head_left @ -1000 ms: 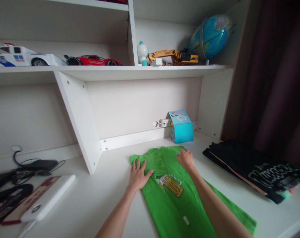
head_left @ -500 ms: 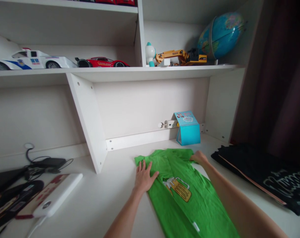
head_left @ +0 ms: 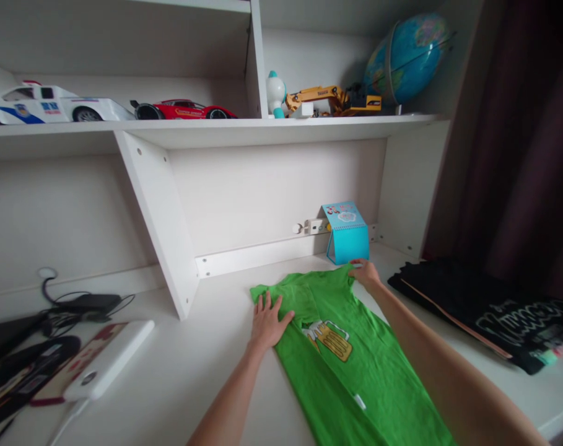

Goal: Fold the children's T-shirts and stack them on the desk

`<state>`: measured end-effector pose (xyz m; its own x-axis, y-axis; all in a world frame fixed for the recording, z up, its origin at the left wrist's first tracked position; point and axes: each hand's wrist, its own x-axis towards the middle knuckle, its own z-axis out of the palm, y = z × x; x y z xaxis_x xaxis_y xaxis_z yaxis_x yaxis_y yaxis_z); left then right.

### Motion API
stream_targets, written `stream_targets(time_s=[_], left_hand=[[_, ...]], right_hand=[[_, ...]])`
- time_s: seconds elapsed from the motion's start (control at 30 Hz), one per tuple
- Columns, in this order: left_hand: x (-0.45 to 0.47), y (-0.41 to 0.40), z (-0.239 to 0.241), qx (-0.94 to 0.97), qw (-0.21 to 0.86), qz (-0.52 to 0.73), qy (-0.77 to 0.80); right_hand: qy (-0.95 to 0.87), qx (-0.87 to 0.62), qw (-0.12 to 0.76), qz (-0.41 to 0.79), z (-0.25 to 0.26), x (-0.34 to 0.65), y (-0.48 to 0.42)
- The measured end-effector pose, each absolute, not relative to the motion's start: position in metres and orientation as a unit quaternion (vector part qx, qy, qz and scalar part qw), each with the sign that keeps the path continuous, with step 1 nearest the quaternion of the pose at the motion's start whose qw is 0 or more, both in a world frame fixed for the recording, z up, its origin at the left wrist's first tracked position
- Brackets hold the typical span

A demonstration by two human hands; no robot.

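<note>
A green T-shirt [head_left: 378,365] with a beer mug print lies on the white desk, its left side folded over toward the middle. My left hand [head_left: 267,322] rests flat with fingers spread on the folded part near the shirt's upper left. At the far right corner, my right hand [head_left: 365,274] pinches the edge of the sleeve, which is slightly raised. A small white label shows on the folded edge below the print.
A blue desk calendar [head_left: 350,244] stands behind the shirt, near a socket strip [head_left: 316,227]. Folded dark clothes [head_left: 476,310] lie to the right. At left are a white power strip [head_left: 109,365] and cables. Toy cars, an excavator [head_left: 322,98] and a globe [head_left: 409,59] fill the shelf.
My right hand has drawn the sleeve corner outward and away from me, toward the calendar. My left hand stays on the folded part. The camera view has shifted slightly.
</note>
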<state>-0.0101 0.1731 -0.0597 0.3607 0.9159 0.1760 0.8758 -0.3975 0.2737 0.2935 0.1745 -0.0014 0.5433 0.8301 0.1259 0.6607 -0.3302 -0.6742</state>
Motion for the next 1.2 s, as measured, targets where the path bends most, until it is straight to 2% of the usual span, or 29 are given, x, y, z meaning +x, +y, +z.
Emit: stream_targets(time_s=[0.23,0.5,0.7,0.8,0.97,1.2], left_hand=[[-0.010,0.175,-0.061,0.822,0.082,0.161,0.541],[-0.016,0.184,-0.066,0.776,0.143,0.274,0.549],[-0.018,0.187,-0.065,0.780,0.140,0.260,0.552],[-0.016,0.189,-0.065,0.786,0.126,0.245,0.554],[-0.012,0.193,-0.067,0.763,0.130,0.259,0.578],[-0.014,0.186,-0.048,0.762,0.111,0.294,0.566]], right_hand=[[-0.626,-0.683,0.373,0.050,0.019,0.227,0.141],[-0.786,-0.561,0.242,0.099,0.008,0.144,0.082],[-0.771,-0.598,0.185,0.117,0.004,0.196,0.011],[-0.735,-0.645,0.169,0.126,-0.023,0.241,-0.025],[-0.742,-0.641,0.161,0.115,-0.080,0.274,-0.064],[-0.773,-0.612,0.136,0.096,-0.101,0.270,-0.079]])
